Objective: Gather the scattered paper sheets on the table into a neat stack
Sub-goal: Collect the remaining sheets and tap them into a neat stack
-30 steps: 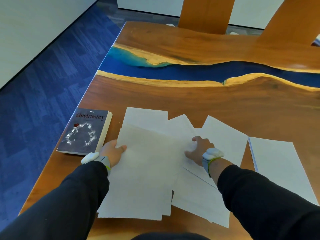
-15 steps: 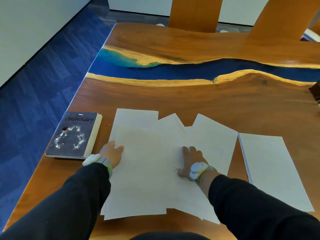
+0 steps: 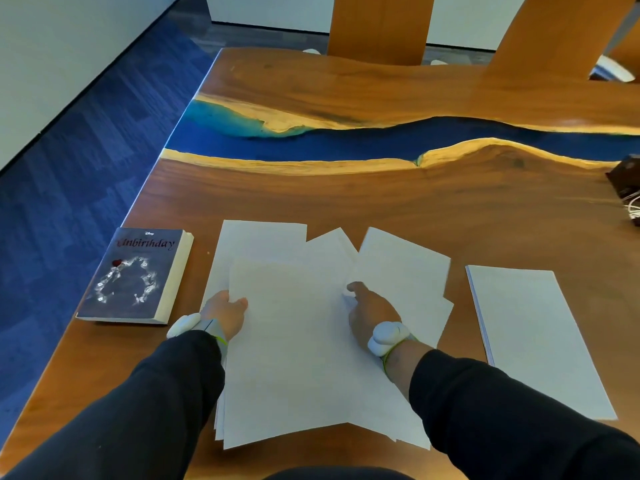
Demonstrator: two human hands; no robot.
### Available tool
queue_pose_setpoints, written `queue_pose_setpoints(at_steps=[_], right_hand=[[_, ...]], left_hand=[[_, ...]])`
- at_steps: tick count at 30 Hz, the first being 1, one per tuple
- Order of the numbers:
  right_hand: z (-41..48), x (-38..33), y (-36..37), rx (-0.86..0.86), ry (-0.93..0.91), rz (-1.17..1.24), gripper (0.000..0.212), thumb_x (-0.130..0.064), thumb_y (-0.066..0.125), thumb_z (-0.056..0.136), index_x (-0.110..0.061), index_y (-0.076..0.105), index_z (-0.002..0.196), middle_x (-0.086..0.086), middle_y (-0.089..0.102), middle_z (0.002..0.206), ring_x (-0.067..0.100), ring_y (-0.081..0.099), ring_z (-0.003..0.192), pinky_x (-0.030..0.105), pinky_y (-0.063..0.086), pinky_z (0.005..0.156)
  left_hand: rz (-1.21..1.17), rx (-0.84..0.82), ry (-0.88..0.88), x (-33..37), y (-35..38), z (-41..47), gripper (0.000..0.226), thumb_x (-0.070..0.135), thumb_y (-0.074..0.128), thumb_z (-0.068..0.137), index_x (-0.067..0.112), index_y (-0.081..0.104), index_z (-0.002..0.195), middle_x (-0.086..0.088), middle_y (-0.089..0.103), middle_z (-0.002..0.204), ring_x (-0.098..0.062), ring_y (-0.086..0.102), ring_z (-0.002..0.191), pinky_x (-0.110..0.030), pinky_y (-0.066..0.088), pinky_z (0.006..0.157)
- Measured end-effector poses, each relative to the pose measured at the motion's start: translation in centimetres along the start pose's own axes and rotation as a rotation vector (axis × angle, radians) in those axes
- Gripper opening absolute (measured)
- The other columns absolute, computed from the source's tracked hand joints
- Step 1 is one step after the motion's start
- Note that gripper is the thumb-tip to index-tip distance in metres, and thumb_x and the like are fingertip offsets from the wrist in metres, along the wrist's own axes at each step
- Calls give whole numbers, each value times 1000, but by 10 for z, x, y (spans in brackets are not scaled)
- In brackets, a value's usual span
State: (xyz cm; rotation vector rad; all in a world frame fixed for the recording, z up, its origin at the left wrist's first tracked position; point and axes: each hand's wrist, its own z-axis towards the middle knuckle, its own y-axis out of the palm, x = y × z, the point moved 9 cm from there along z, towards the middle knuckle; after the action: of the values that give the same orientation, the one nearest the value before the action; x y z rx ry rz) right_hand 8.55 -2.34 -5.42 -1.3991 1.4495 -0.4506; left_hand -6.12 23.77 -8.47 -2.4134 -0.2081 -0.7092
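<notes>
Right hand [image 3: 372, 308] slid left, bunching loose sheets [image 3: 294, 341].

Black long sleeves [image 3: 145, 403]; white wrist devices [image 3: 386, 336] on grey-green straps, both wrists

Dark box [image 3: 625, 181] cut at right edge

A wooden table [image 3: 381, 199] with a blue resin band running across it carries the load — a fanned, overlapping spread of paper sheets [image 3: 298, 358] at the near edge. Just left of them lies a closed paperback book [image 3: 135, 275]; to the right, apart, sits a squared stack of paper [image 3: 533, 337] — and a dark object [image 3: 627, 178] lies at the far right edge.
</notes>
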Motion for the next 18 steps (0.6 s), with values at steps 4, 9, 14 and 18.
queue_pose_setpoints(at_steps=[4,9,14,18], right_hand=[[-22,-45,12,-25,-199,104,44,-12,42,93,-25,49,134,7,67,110,30,65,97,33,53,82],[-42,-85,44,-180,-375,138,40,-16,46,98,-24,50,136,3,68,120,24,63,107,26,48,85],[-50,-94,64,-287,-398,119,38,-22,49,96,-29,53,134,-1,67,122,18,62,111,26,49,92],[-46,-79,76,-438,-245,252,57,-69,55,77,-40,53,126,-15,65,109,10,62,98,22,47,82]], left_hand=[[-83,-36,-41,-5,11,4,39,17,54,101,-1,55,135,-24,64,128,-44,61,116,-54,49,104],[-263,-107,-74,-16,26,8,41,23,51,102,1,55,137,-22,66,123,-43,63,113,-56,48,104],[-246,-158,-14,-8,35,-3,42,44,59,98,10,64,122,-13,72,115,-37,67,108,-54,50,103],[-108,-101,47,-4,32,-4,36,22,66,94,11,62,128,-14,70,120,-36,66,109,-53,52,100]])
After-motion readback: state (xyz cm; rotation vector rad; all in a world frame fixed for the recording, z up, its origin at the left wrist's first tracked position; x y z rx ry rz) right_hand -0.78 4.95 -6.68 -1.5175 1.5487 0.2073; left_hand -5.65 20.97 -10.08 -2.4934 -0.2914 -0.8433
